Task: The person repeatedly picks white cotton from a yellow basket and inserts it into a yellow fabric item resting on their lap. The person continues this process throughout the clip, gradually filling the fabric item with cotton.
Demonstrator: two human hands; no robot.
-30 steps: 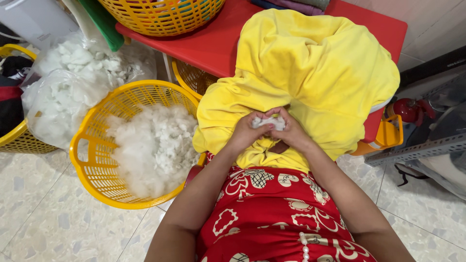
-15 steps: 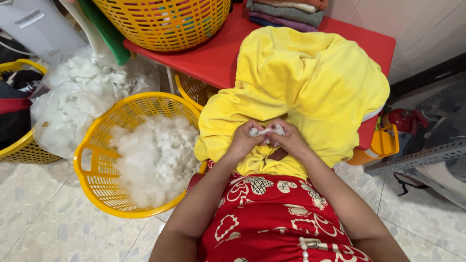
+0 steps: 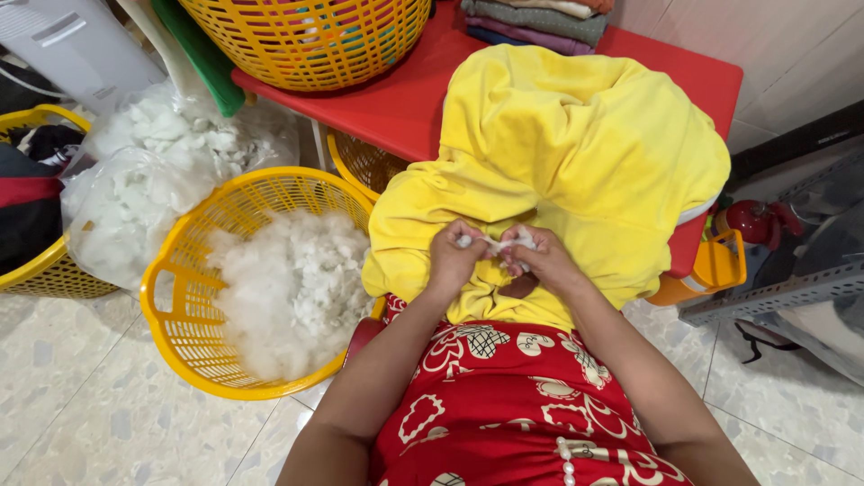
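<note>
Hands meet knuckles-up over the yellow cloth (image 3: 576, 153), left hand (image 3: 457, 256) and right hand (image 3: 538, 259) both pinching one tuft of white stuffing (image 3: 504, 241) between closed fingertips, near the yellow basket (image 3: 180, 306).

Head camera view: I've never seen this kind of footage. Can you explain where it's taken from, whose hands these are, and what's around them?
The camera sits on a person's head and looks down at their lap. Both bare hands meet in the middle: the left hand and right hand pinch a small tuft of white stuffing between them, over a bulky yellow fabric cover that rests on their lap and a red table. To the left on the tiled floor stands a yellow basket with loose white stuffing in it, and behind it a clear bag of more.
</note>
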